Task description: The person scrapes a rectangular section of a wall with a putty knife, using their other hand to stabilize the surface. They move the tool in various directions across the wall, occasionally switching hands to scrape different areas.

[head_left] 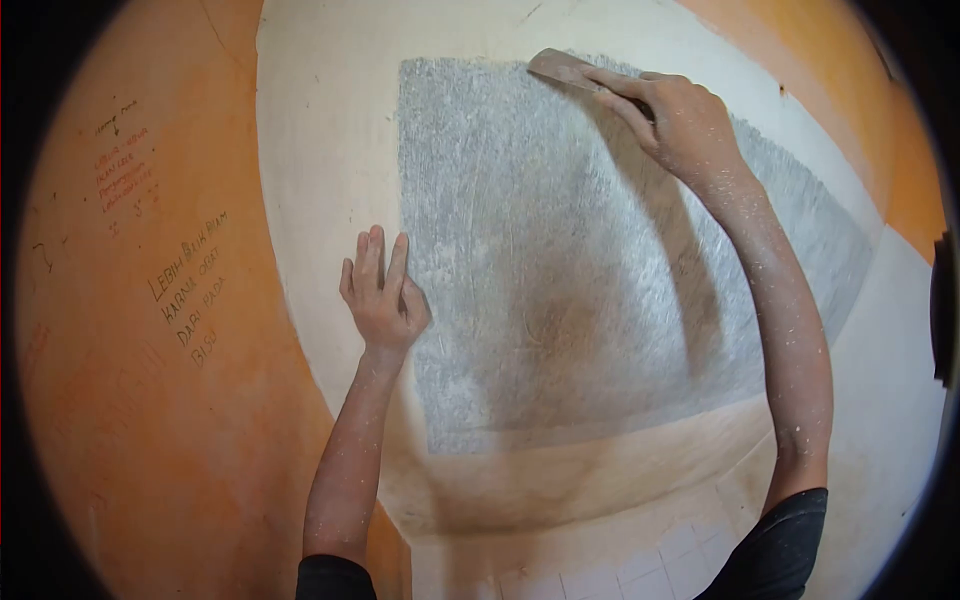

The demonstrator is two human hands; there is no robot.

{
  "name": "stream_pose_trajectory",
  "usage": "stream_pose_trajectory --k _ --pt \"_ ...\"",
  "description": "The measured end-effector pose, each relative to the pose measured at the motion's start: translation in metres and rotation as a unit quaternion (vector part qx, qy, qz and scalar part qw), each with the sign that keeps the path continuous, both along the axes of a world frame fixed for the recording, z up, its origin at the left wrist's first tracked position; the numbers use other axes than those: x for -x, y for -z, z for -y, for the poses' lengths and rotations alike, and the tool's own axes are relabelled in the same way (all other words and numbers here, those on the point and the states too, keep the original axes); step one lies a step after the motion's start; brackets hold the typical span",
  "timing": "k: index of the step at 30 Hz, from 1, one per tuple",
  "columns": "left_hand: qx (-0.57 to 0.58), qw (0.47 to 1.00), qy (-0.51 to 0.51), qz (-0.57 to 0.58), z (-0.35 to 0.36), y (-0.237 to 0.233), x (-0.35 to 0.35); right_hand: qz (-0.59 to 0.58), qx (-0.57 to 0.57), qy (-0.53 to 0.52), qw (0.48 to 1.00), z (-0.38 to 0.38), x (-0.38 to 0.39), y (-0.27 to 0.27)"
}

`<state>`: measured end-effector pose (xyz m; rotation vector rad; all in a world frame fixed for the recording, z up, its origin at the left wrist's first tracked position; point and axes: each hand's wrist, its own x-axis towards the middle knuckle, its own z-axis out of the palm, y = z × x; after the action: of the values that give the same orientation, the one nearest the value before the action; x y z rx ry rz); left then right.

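My right hand (pixel 685 125) is wrapped round the handle of a flat scraper (pixel 562 68). Its blade lies at the top edge of a grey, rough-textured patch (pixel 490 200) on the wall. With fingers stretched upward, my left hand (pixel 384 295) rests against the white wall, its thumb side at the patch's left edge. White specks cover both forearms. A dark shadow of the right arm falls across the patch.
White-painted wall (pixel 325 150) surrounds the grey patch. An orange wall (pixel 230 440) with handwritten words (pixel 190 290) stands on the left. Pale tiles (pixel 640 570) show at the bottom, and a dark object (pixel 942 310) juts in at the right edge.
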<state>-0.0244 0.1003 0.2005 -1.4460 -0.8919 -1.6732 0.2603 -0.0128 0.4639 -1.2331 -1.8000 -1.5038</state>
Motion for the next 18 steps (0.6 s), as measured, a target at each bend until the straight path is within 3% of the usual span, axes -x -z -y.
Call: stream_pose_trajectory --k 6,18 --pt "0.005 1.0 0.0 -0.014 0.0 0.007 0.004 -0.067 0.055 0.007 0.996 0.007 0.001 0.013" --pt "0.012 1.0 0.006 -0.012 0.002 0.006 -0.002 -0.164 0.06 -0.058 0.983 0.011 0.025 0.027"
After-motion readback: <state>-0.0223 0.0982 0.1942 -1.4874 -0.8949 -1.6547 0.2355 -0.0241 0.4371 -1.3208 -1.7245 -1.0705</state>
